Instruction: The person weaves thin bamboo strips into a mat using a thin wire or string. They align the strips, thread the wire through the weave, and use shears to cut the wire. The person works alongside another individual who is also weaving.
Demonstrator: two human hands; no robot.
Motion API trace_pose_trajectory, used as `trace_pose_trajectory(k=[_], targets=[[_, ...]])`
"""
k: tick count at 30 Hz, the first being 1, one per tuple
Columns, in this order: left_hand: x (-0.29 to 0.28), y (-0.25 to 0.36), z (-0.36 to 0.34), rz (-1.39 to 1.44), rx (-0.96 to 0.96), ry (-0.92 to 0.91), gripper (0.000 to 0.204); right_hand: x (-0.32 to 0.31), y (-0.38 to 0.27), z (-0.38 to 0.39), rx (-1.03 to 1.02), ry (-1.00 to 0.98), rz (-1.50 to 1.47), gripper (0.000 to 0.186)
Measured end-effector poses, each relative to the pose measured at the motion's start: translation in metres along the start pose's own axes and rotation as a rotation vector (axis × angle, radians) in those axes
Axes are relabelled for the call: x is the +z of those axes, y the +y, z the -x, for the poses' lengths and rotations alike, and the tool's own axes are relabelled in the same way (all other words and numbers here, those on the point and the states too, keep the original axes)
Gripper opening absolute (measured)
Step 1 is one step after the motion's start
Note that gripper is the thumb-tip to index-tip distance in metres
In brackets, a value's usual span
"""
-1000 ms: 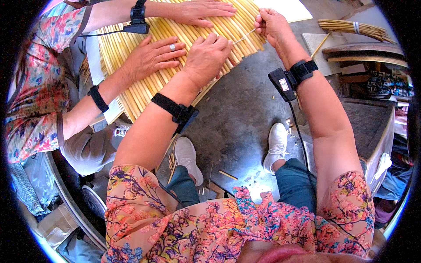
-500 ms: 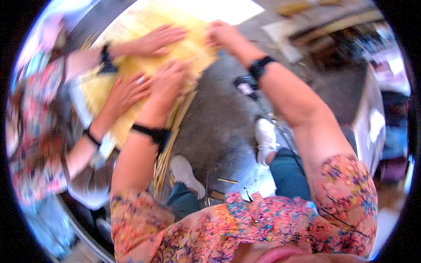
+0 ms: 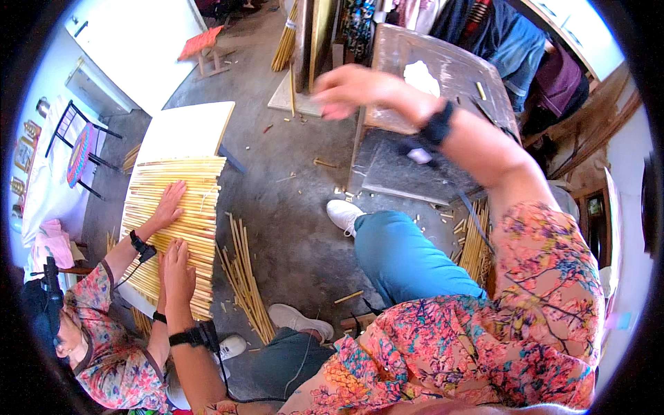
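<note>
My left hand [image 3: 178, 273] rests on a mat of pale yellow sticks [image 3: 197, 232] with its fingers lying on the sticks. My right hand [image 3: 342, 93] is raised off the mat, blurred, fingers loosely apart with nothing visible in them, above the floor beside a dark, scuffed table [image 3: 449, 59] that holds a crumpled white item [image 3: 418, 75]. The mat lies on a white board [image 3: 187, 124]. A co-worker's hand [image 3: 169, 204] presses flat on the mat; their other hand is mostly hidden behind my left hand.
Loose sticks [image 3: 245, 277] lie left of my feet, more [image 3: 474, 249] at the right. A bundle of sticks [image 3: 283, 38] stands at the back beside upright boards. A small red stool [image 3: 197, 41], a black chair [image 3: 79, 155] and hanging clothes [image 3: 512, 59] surround the area.
My view has swung to the right. My right hand has left the mat and thread and moved out over the floor toward the table; my left hand stays on the mat, fingers less curled.
</note>
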State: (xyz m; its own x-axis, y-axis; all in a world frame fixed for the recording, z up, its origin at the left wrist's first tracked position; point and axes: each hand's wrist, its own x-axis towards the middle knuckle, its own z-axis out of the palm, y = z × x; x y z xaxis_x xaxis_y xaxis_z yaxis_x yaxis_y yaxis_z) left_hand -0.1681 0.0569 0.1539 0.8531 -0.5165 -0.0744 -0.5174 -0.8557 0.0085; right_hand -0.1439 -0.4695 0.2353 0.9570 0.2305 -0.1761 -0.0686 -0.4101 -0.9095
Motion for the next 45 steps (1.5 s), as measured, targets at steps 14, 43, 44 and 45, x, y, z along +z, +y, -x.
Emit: trace_pose_trajectory(k=[14, 43, 44, 45], targets=[[-0.004, 0.044, -0.002, 0.135, -0.092, 0.020, 0.039, -0.177, 0.225, 0.362, 0.531, 0.632, 0.471, 0.047], [0.133, 0.001, -0.204, 0.054, -0.277, 0.352, 0.012, 0.156, 0.115, -0.090, 0.015, -0.338, 0.064, 0.044], [0.134, -0.002, -0.204, 0.143, -0.375, 0.333, 0.014, 0.166, 0.123, -0.101, 0.048, -0.397, 0.079, 0.046], [0.134, -0.005, -0.204, 0.262, -0.383, 0.303, 0.014, 0.174, 0.129, -0.108, 0.082, -0.456, 0.094, 0.048]])
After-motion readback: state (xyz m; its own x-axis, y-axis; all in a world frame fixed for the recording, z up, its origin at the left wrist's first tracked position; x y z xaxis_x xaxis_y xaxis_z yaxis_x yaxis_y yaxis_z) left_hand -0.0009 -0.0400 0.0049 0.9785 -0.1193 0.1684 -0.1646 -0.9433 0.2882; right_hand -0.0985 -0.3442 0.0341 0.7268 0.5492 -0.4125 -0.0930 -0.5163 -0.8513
